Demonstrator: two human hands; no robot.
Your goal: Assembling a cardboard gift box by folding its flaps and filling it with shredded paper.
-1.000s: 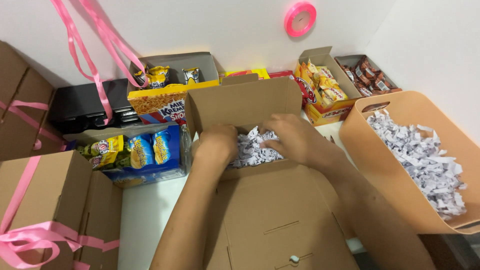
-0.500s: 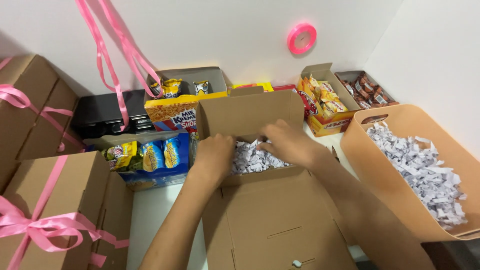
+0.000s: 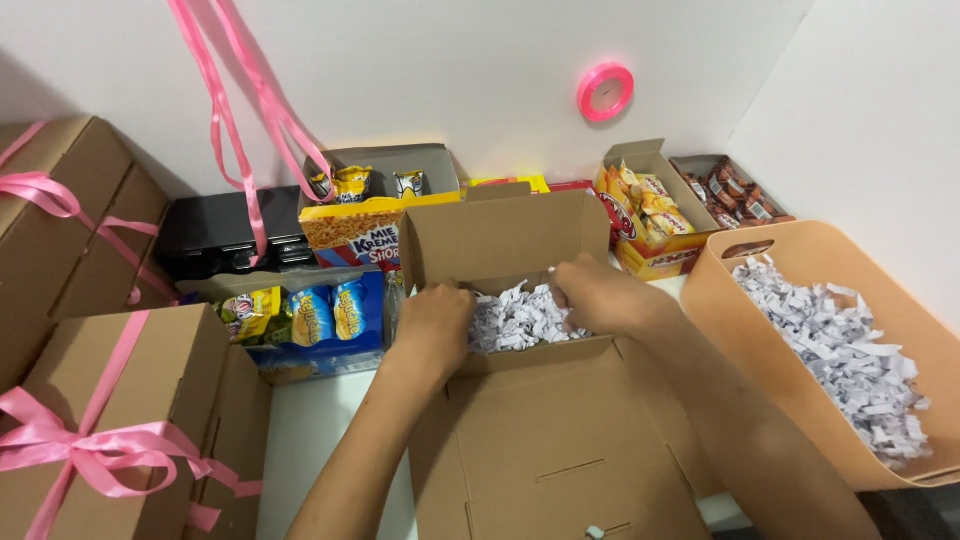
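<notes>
Now | shreds [image 3: 520, 318] lying inside the open box [image 3: 520, 300] mid-table | left hand [image 3: 437, 325] curled, pressing them down; right hand [image 3: 598, 295] pinching a tuft | spreading evenly into corners seems best | tub [image 3: 720, 300] of spare shreds sitting to the right

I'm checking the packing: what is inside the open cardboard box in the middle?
The open cardboard box holds white shredded paper, with the left hand and right hand pressed into it. Anything beneath the shreds is covered.
</notes>
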